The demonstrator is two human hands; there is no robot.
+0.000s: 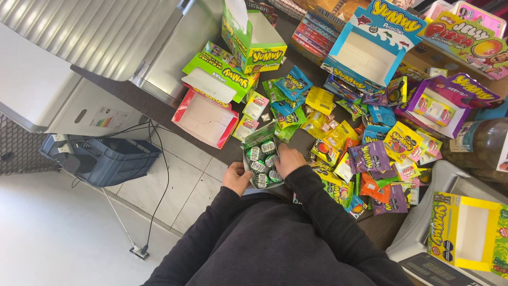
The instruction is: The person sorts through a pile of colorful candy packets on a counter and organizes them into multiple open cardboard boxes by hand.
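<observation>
While the left hand (236, 178) grips the near left edge of a small grey tray (247, 165), fingers curled round its rim, the right hand (289, 160) rests on the tray's right side, fingers bent down among the packets inside; whether it pinches one of them cannot be told. The tray sits at the near edge of a dark table (143, 103), just in front of the person's dark sleeves, and holds a cluster of small green-and-silver packets (261, 165). Its far end tilts up, with a green flap standing behind the packets.

To the right of the hands, a heap of sweet bags (365, 153) in yellow, purple, blue and orange spreads across the table, some touching the right wrist. Beyond the tray lie more green and blue bags (288, 92). Further back stand open display boxes: a red one (203, 119) lying flat at the left, a green one (222, 74) just behind it, a taller green one (254, 37) upright, a blue one (368, 47) and a purple one (444, 103) to the right. A yellow box (468, 230) rests on a white scale (423, 233) at the near right. On the tiled floor at the left sits a blue crate (103, 159), with black cables (161, 175) running past it.
</observation>
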